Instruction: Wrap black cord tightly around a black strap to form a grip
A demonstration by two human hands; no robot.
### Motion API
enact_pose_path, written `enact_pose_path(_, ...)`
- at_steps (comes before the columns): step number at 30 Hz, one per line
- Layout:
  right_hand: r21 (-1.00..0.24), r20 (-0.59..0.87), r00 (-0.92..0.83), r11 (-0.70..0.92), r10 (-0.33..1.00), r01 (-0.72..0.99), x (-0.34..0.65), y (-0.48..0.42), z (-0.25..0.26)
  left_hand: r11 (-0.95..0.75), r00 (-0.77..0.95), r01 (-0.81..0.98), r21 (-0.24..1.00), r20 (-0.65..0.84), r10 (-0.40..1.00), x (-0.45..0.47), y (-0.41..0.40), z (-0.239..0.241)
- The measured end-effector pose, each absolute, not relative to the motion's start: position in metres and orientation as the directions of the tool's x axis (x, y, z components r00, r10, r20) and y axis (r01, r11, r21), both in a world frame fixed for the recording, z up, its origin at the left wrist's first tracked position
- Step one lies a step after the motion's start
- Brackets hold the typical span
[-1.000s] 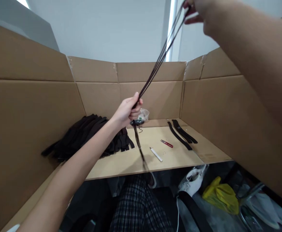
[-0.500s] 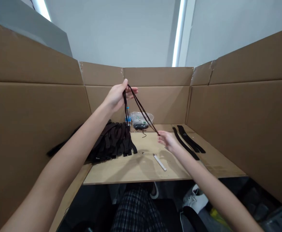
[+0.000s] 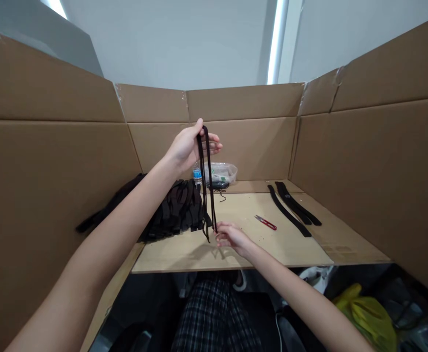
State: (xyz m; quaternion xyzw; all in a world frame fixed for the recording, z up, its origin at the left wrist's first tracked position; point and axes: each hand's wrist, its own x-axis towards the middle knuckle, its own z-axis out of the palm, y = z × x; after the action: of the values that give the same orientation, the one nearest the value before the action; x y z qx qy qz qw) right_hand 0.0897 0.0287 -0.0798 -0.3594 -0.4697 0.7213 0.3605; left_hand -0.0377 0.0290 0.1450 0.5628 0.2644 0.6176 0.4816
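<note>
Dark cords (image 3: 211, 190), doubled into long loops, hang from my left hand (image 3: 187, 149), raised over the table. Thumb and index finger grip them at the top while its other fingers stretch out to the right. Lower down, my right hand (image 3: 234, 238) pinches one side of the cords near the bottom. Some loose ends dangle just left of its fingertips. Behind my left forearm lies a heap of black fabric strips (image 3: 175, 210), partly hidden by the arm. Red-handled thread snips (image 3: 267, 223) rest on the table right of the cords.
More black strips (image 3: 287, 212) lie at the right. A clear plastic bag (image 3: 223, 172) and a water bottle (image 3: 197, 174) stand at the back. Cardboard walls (image 3: 375, 161) enclose the wooden table (image 3: 287, 254). A yellow bag (image 3: 370, 318) sits below, right.
My right hand has moved down and left, so the cords hang nearly straight instead of slanting right. The snips now show; the white stick-like tool has gone from sight. The view has shifted slightly.
</note>
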Motion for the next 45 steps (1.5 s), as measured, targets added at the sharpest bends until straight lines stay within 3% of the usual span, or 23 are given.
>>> enact_pose_path(7,-0.983,-0.105,-0.406,-0.156,0.908,-0.095,0.087,0.023,-0.067,-0.433,0.114,-0.207,0.877,0.461,0.880,-0.041,0.021,0.149)
enact_pose_path(12,-0.981,0.152,-0.226,0.119,0.962,-0.156,0.087,0.022,-0.024,-0.443,0.144,-0.161,0.882,0.465,0.874,-0.038,0.017,0.148)
enact_pose_path(16,-0.924,0.341,-0.293,0.261,0.893,-0.280,0.079,0.011,0.009,-0.417,0.223,-0.189,0.889,0.452,0.864,-0.029,0.012,0.143)
enact_pose_path(21,-0.907,0.308,-0.564,0.057,0.766,-0.418,0.070,-0.001,0.006,-0.388,0.241,-0.205,0.899,0.430,0.870,-0.029,0.006,0.140)
enact_pose_path(29,-0.859,0.314,-0.561,-0.023,0.766,-0.512,0.101,0.008,0.000,-0.320,0.073,-0.344,0.883,0.365,0.928,-0.059,0.019,0.122)
enact_pose_path(33,-0.785,0.402,-0.400,0.085,0.824,-0.614,0.118,0.017,0.008,-0.294,-0.015,-0.414,0.862,0.317,0.948,-0.069,0.029,0.098)
enact_pose_path(40,-0.653,0.464,0.003,0.344,0.886,-0.674,0.132,0.035,0.025,-0.093,0.162,-0.459,0.884,0.186,0.969,-0.053,0.034,0.039)
enact_pose_path(45,-0.608,0.493,-0.023,0.325,0.870,-0.724,0.133,0.046,0.034,0.043,0.311,-0.471,0.881,0.120,0.943,-0.022,0.035,-0.011)
